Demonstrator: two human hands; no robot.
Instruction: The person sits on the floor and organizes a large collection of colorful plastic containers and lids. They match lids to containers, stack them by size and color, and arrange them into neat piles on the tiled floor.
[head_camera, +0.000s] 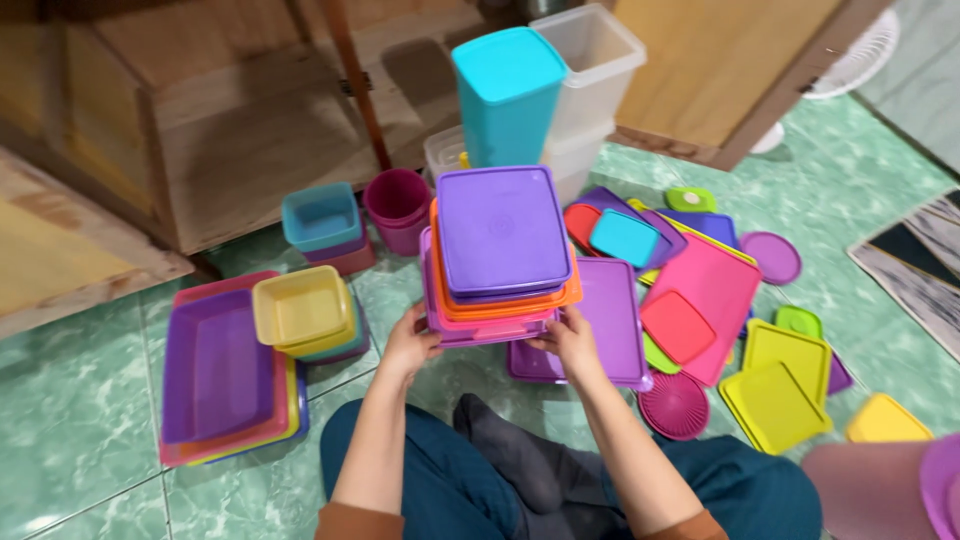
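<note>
Stacked lidded containers (500, 260), purple lid on top, are being gripped at the bottom: left hand (408, 345) and right hand (568, 340) fingers curling around opposite lower corners, above green tile floor (80, 420).

A stack of lidded square containers (502, 262) is held level above the green tiled floor: purple lid on top, orange beneath, pink and purple at the bottom, gripped on both lower sides.
</note>
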